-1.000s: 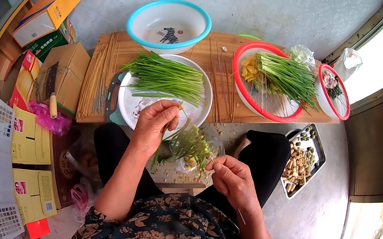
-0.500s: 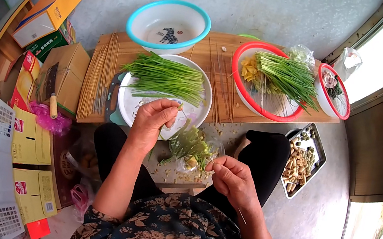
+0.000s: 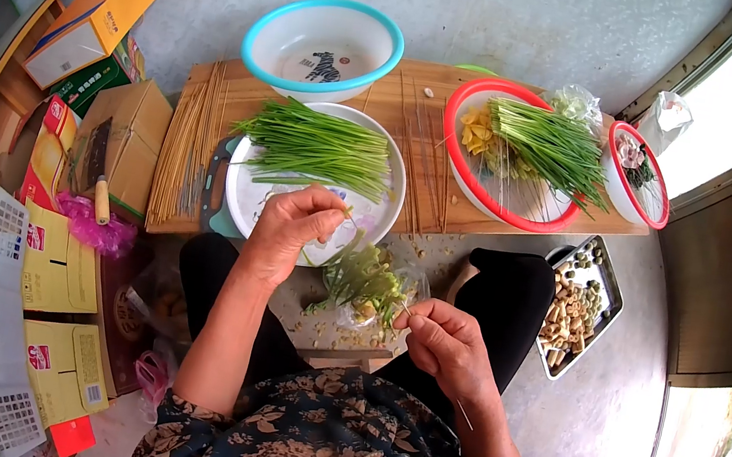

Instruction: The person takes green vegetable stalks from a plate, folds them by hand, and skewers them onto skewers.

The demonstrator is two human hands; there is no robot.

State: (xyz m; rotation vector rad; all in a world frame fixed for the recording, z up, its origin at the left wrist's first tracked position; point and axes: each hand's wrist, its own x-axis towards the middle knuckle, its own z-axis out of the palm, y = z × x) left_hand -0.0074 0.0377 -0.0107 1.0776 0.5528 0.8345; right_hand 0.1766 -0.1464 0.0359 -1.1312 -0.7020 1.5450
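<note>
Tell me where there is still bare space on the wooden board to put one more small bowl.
Little is bare: a strip of board between the white plate and the red-rimmed bowl, though loose skewers lie across it. The left end is covered by a skewer pile.

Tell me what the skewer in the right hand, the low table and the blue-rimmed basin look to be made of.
The skewer pinched by the right hand: thin, pale and matte, probably bamboo, like the loose bamboo sticks. The low table: bare wood, with visible grain and a dull finish. The blue-rimmed basin: glossy white inside with a printed zebra, likely plastic, though enamel cannot be ruled out.
</note>
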